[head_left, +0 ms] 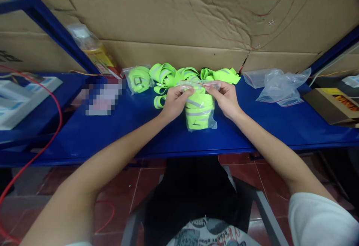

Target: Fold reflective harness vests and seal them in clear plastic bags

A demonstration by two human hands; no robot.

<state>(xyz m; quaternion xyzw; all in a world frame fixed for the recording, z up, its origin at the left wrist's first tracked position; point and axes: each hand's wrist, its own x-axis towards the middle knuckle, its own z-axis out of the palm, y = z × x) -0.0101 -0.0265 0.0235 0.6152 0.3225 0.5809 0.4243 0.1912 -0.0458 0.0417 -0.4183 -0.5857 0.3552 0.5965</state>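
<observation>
A clear zip bag [213, 122] with a red line along its top holds a folded neon-yellow reflective strap [198, 112]. My left hand [177, 100] pinches the bag's top edge on the left, thumb against fingers. On the right end of the same edge, my right hand [226, 95] grips in a like way. The bag hangs toward me, just over the blue table. Behind it lie several loose rolled neon straps [165, 74]. One more bagged strap [138, 79] rests left of them.
Crumpled clear zip bags [282, 85] lie at right, beside an open cardboard box [331, 105]. A bottle [94, 49] stands at back left. Cardboard [168, 21] walls the blue table's [134, 134] rear. A red hose [60, 115] curves along the left.
</observation>
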